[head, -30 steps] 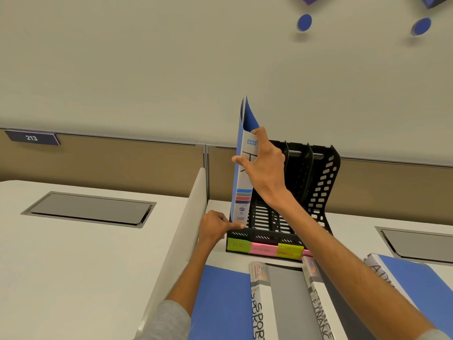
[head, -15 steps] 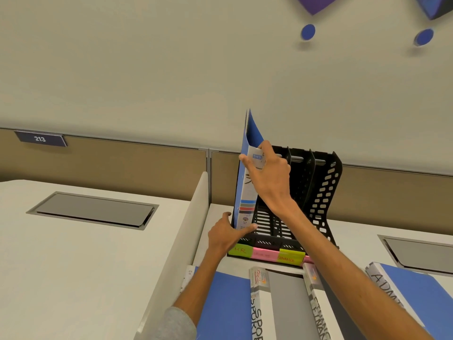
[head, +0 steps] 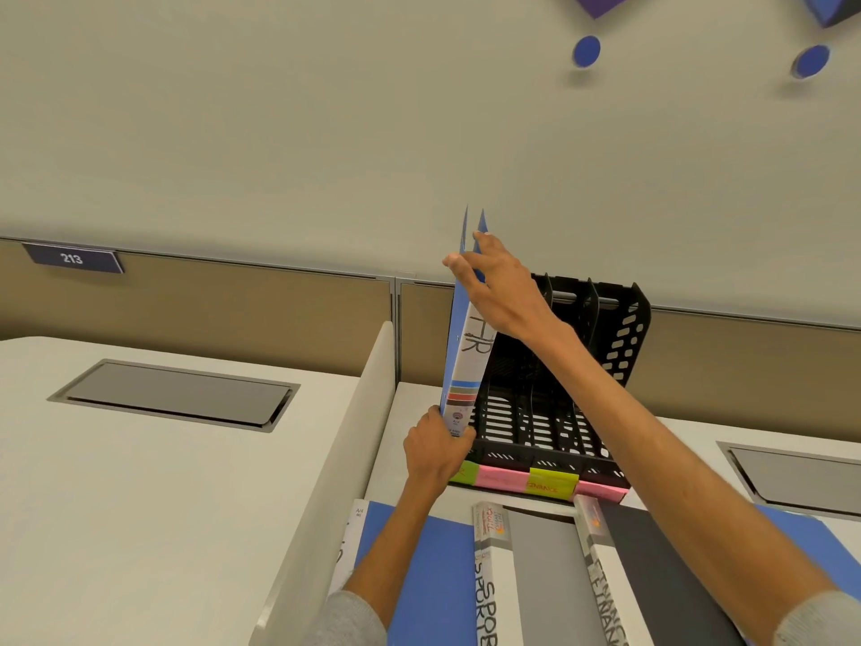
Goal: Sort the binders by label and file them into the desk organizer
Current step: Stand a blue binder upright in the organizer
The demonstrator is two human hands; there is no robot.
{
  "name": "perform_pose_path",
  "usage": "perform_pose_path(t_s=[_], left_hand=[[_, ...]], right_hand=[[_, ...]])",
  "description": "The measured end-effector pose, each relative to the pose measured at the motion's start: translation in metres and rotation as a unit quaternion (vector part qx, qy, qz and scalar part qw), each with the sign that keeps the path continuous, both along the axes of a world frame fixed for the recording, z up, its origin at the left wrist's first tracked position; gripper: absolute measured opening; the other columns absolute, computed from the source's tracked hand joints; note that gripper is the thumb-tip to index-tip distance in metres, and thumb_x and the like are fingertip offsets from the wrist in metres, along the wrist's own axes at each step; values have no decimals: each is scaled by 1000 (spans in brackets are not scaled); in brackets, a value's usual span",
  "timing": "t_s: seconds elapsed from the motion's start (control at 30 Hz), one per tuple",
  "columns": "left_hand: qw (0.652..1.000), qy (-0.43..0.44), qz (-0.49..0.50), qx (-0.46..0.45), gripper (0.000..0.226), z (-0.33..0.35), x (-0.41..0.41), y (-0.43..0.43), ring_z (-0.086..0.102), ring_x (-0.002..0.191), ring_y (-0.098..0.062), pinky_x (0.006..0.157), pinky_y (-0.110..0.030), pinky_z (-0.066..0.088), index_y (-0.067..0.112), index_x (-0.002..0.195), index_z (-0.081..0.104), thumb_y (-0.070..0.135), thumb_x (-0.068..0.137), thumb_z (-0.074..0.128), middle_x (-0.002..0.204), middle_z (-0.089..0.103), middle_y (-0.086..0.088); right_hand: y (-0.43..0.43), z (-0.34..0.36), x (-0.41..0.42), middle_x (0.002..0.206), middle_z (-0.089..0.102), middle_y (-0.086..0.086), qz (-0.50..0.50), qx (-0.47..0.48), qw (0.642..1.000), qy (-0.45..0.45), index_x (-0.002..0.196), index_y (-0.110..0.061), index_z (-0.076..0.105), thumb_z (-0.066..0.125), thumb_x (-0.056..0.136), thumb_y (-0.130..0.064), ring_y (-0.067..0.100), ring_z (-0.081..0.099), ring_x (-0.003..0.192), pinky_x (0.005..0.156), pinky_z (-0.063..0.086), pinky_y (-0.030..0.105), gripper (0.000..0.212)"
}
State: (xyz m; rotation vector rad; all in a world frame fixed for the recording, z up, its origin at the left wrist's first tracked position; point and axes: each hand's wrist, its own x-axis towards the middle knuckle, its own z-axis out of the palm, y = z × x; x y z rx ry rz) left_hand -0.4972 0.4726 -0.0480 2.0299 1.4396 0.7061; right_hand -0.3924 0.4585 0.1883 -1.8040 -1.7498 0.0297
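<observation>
The HR binder (head: 468, 366) is held upright, tilted slightly, at the left edge of the organizer (head: 605, 356), with its spine toward the camera. Its top is pinched by the right grip (head: 503, 291): the thumb is laid on the left cover edge and the fingers are curled over the right one. The two cover tips are splayed slightly above that grip. The bottom of the spine is clasped by the left grip (head: 435, 452), fingers curled round it, at the organizer's front left corner. Whether the lower edge is seated in the leftmost slot cannot be told, as it is hidden by the left grip.

The slots to the right of the HR binder are open, with slatted floors exposed. A narrow strip of table (head: 675, 435) is left between the divider (head: 354, 435) and the organizer. Coloured labels (head: 552, 484) are fixed along the organizer's front edge. A blue binder (head: 447, 575), a SPORT binder (head: 536, 575) and a FINANCE binder (head: 652, 566) are laid flat on the table, just beside that front edge.
</observation>
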Motion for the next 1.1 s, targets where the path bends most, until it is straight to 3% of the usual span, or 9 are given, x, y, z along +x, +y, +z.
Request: perform_pose_path(t_s=[0.27, 0.4, 0.5, 0.63, 0.7, 0.8, 0.93, 1.0, 1.1], left_hand=[[1000, 8, 7, 1, 53, -5, -1, -2, 63, 108, -24, 87, -35, 54, 17, 128, 48, 51, 88, 58, 124, 62, -2], [999, -18, 30, -11, 67, -4, 3, -4, 66, 102, -25, 84, -36, 53, 13, 139, 35, 47, 87, 61, 122, 64, -5], [997, -29, 63, -39, 85, -7, 5, -5, 69, 86, -22, 78, -36, 55, 9, 146, 17, 47, 86, 63, 106, 68, -8], [994, -30, 78, -64, 103, -16, 6, -6, 67, 91, -27, 85, -39, 52, 5, 148, 7, 66, 81, 58, 105, 70, -10], [993, -45, 60, -87, 111, -17, 4, -5, 65, 103, -30, 89, -40, 50, 7, 148, 10, 75, 74, 58, 115, 67, -10], [993, -46, 17, -109, 101, -20, 0, -3, 61, 113, -29, 94, -39, 49, 12, 145, 25, 70, 73, 64, 126, 62, -8], [990, -83, -1, -116, 90, -21, -6, -13, 62, 113, -25, 95, -38, 51, 15, 141, 31, 60, 74, 71, 127, 62, -4], [985, -117, -1, -130, 95, -22, -6, -24, 58, 118, -24, 99, -40, 49, 14, 144, 26, 54, 73, 74, 132, 57, -3], [977, -154, 3, -145, 98, -25, -12, -47, 55, 123, -23, 101, -39, 48, 13, 148, 15, 42, 77, 75, 140, 50, -5]], right_hand=[[1, 21, 1, 150, 38, 11, 69, -82, 991, 75, 134, -22, 57, -3, 80, -68, 24, 28, 142, 120, 11, 53, 94], [6, 22, 0, 156, 29, 14, 71, -106, 991, 51, 138, -24, 54, -6, 78, -68, 24, 16, 148, 121, 3, 54, 95], [11, 10, -3, 158, 25, 15, 59, -98, 992, 47, 141, -28, 49, -7, 79, -70, 25, 13, 149, 120, 5, 55, 94], [15, -40, -10, 164, 3, 5, 31, -169, 985, 19, 151, -29, 30, -3, 86, -70, 21, -5, 151, 120, 2, 57, 84], [20, -57, -9, 164, 1, 4, 36, -158, 986, 41, 149, -29, 34, -5, 80, -74, 19, -6, 151, 121, -1, 54, 92], [29, -63, -3, 164, 1, 4, 36, -140, 987, 68, 147, -32, 38, -10, 65, -84, 20, -6, 151, 121, -4, 51, 108], [32, -67, -4, 162, 7, 13, 75, -140, 987, -38, 152, -18, 28, -29, 49, -83, 29, -4, 151, 122, -2, 50, 135], [29, -66, -6, 161, 14, 14, 88, -106, 989, 55, 153, -16, 27, -22, 51, -92, 28, 6, 150, 121, 4, 45, 136], [15, -67, -6, 163, 7, 0, 92, -53, 947, 303, 154, -28, 20, 7, 67, -90, 17, 9, 148, 115, 9, 44, 107]])
